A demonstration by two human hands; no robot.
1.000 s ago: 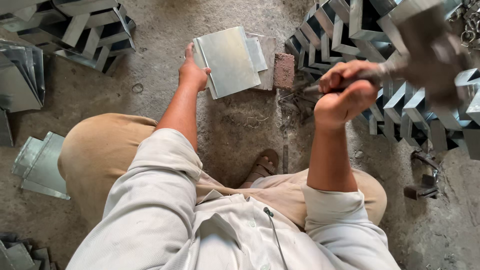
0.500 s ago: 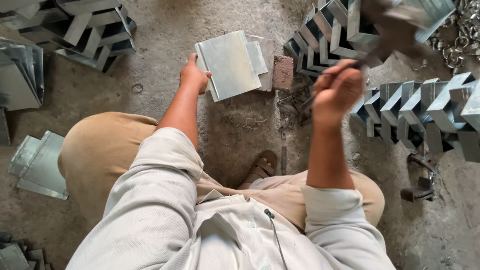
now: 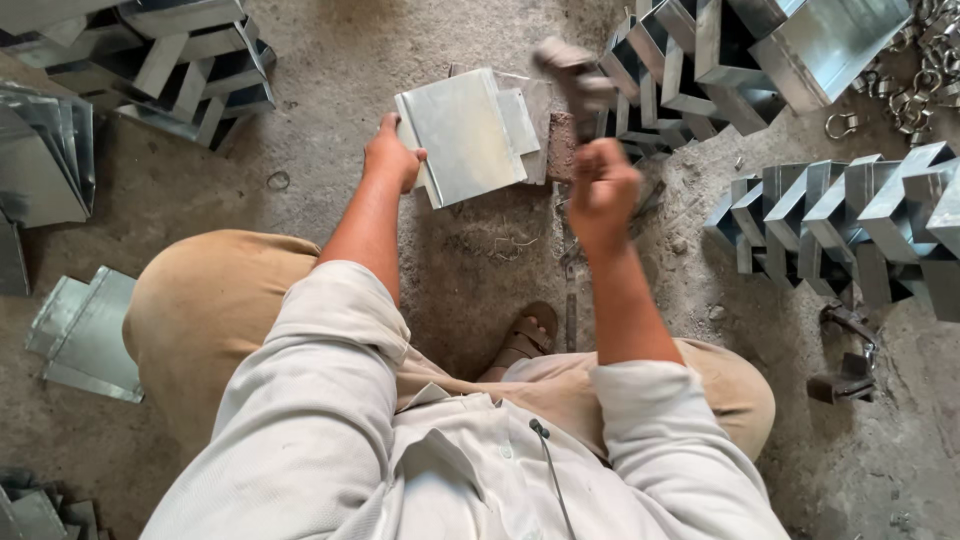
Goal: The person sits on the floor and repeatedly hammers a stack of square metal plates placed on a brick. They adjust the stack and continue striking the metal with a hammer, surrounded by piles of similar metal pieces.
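Here, in the head view, a person in a pale long-sleeved shirt and tan trousers is squatting on a rough grey concrete floor [image 3: 330, 90]. The left hand [image 3: 392, 157] is gripping the left edge of a flat, folded piece of shiny galvanised sheet metal [image 3: 465, 133], its fingers curled over that edge and clamped on it, pressing the piece down on the floor directly ahead of the knees. The right hand [image 3: 600, 187] is closed in a fist around the handle of a dark-headed hammer [image 3: 572, 72], whose head is blurring with motion just above the right edge of the sheet-metal piece. A small rusty brown block [image 3: 561, 146] is lying against that right edge, partly under the folded flap. A brown sandal [image 3: 523, 342] is showing between the knees, beside a thin dark metal bar [image 3: 570, 300] lying on the floor. To the right, a row of folded grey sheet-metal channel pieces [image 3: 840, 215] is standing edge to edge, and further pieces like them [image 3: 690, 60] are stacking up towards the floor's far right corner. Small metal rings [image 3: 915, 80] are lying scattered at the far right edge. Dark stacked channel pieces [image 3: 180, 60] are sitting at the far left corner, and flat sheet pieces [image 3: 85, 335] are lying at the left edge.
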